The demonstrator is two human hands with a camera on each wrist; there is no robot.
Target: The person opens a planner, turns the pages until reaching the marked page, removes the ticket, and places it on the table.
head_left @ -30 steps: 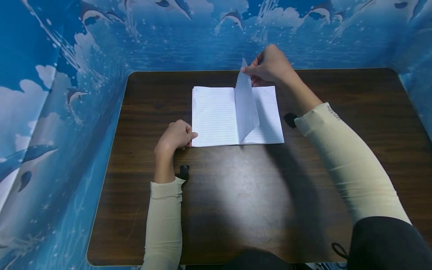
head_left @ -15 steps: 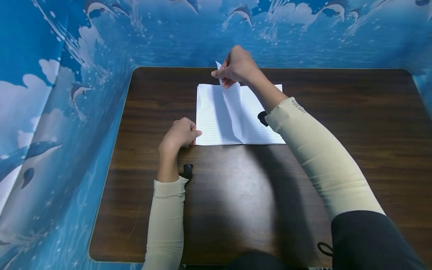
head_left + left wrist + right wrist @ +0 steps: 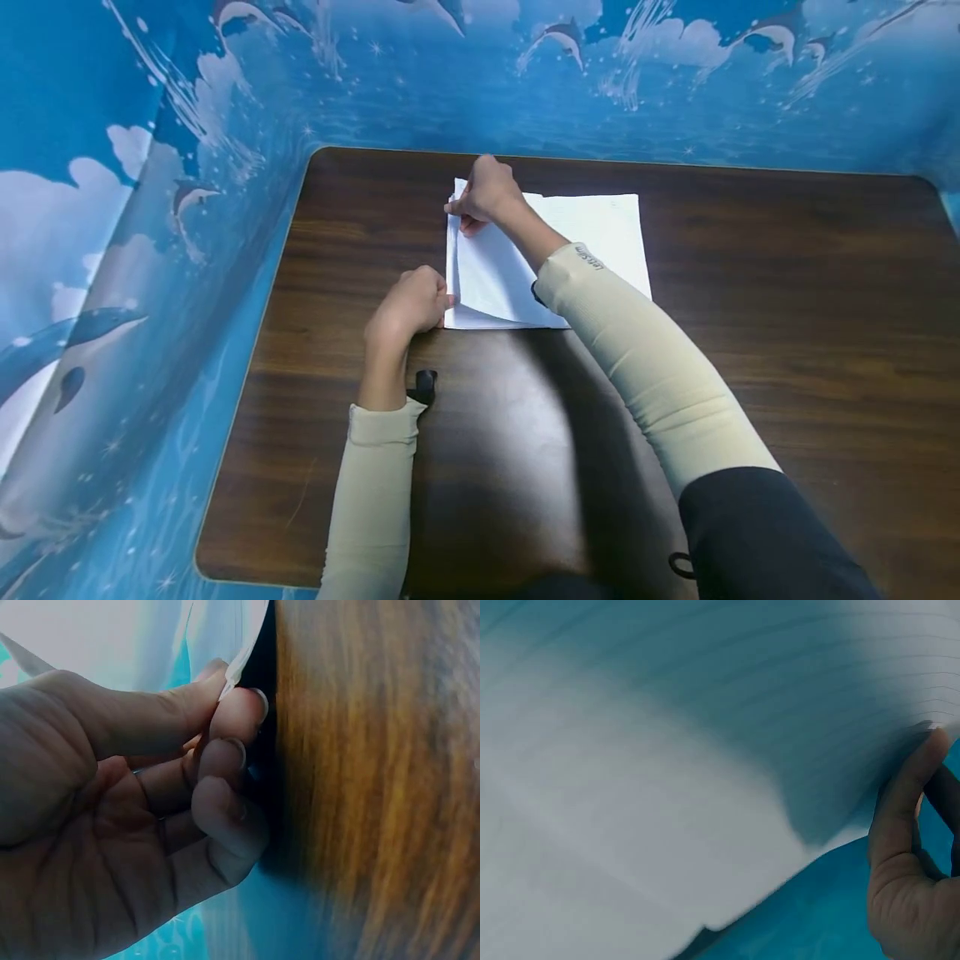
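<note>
An open lined notebook (image 3: 600,225) lies near the far side of the table. My left hand (image 3: 411,304) pinches the near left corner of its left-hand pages between thumb and forefinger; the left wrist view shows the thumb (image 3: 172,712) pressed on the paper's edge. My right hand (image 3: 486,196) pinches the far corner of a single page (image 3: 495,275), which slants over the left half and hides most of it. In the right wrist view, thumb and finger (image 3: 915,780) meet at that ruled sheet's edge. My right forearm covers the notebook's near right part.
The dark wooden table (image 3: 787,333) extends on both sides of the notebook. A blue backdrop (image 3: 450,100) with dolphins rises behind its far and left edges. A black wrist device (image 3: 423,386) sits at my left cuff.
My right hand has carried the page from the right half across to the left and lowered it over the left pages. My left hand keeps its hold on the corner.
</note>
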